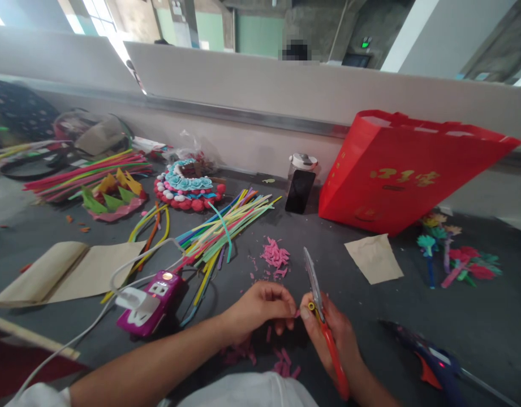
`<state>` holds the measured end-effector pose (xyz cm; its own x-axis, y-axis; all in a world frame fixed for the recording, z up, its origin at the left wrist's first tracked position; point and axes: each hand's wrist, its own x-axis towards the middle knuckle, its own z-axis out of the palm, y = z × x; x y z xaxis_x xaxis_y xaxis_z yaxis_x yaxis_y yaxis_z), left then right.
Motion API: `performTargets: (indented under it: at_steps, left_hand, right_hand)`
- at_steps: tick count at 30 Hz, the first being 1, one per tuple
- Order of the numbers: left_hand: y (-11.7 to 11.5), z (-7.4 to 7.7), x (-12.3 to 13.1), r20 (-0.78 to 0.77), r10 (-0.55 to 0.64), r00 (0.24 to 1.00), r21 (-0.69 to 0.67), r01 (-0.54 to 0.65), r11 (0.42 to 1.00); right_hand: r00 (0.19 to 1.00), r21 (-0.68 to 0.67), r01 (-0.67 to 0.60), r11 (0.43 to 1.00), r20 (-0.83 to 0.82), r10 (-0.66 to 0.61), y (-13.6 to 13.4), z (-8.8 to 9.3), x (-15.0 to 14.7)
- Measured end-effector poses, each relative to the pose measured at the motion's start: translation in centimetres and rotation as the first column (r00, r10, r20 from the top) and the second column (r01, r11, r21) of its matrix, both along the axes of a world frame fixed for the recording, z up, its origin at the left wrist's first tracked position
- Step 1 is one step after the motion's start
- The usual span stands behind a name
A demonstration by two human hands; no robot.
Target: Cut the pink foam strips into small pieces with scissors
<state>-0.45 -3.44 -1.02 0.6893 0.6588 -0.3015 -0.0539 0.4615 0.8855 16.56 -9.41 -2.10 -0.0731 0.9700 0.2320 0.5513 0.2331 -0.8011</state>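
My left hand (pixel 262 305) is closed in a pinch on a tiny pink piece (pixel 297 312) at its fingertips, right beside my right thumb. My right hand (pixel 328 330) is wrapped round red-handled scissors (pixel 323 316), whose blades point up and away, closed or nearly so. A small heap of pink cut scraps (pixel 275 255) lies on the grey tabletop just beyond the hands. More pink scraps (pixel 281 359) lie under my wrists near the front edge.
Bundle of coloured strips (pixel 220 229), purple power strip (pixel 152 299) with white cable, brown paper (pixel 65 271), brown paper piece (pixel 374 258), red bag (pixel 407 169), phone against a jar (pixel 300 189), foam cake (pixel 188 189), foam flowers (pixel 455 257), glue gun (pixel 430 356), wall (pixel 285 85) behind.
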Motion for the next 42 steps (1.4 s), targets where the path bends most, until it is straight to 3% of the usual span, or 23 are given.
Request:
performTargets:
  at_steps: [8, 11, 15, 20, 31, 42]
  left_hand:
    - [-0.1, -0.4, 0.1, 0.005, -0.005, 1.000, -0.077, 0.005, 0.997]
    - [-0.1, -0.2, 0.2, 0.076, 0.121, 0.990, -0.104, -0.113, 0.988]
    - [0.2, 0.4, 0.1, 0.236, 0.354, 0.905, -0.125, -0.333, 0.935]
    - [0.1, 0.9, 0.0, 0.330, 0.467, 0.821, -0.174, -0.433, 0.884]
    - [-0.8, 1.1, 0.6, 0.329, 0.515, 0.791, -0.192, -0.478, 0.857]
    - [-0.5, 1.1, 0.2, 0.347, 0.524, 0.778, -0.082, -0.532, 0.843]
  right_hand:
    - [1.000, 0.012, -0.008, 1.000, 0.004, 0.008, -0.1, 0.1, -0.1]
    - [1.000, -0.001, -0.007, 1.000, 0.028, 0.007, 0.0, 0.1, 0.0]
    - [0.990, -0.023, 0.020, 1.000, 0.137, -0.017, -0.2, -0.3, -0.1]
    - [0.949, 0.003, 0.032, 0.999, 0.315, -0.031, -0.8, -1.1, -0.8]
    - [0.916, 0.076, 0.073, 0.994, 0.390, -0.097, -0.8, -1.4, -1.5]
    - [0.921, -0.009, 0.065, 0.998, 0.385, -0.056, -0.8, -1.1, -1.4]
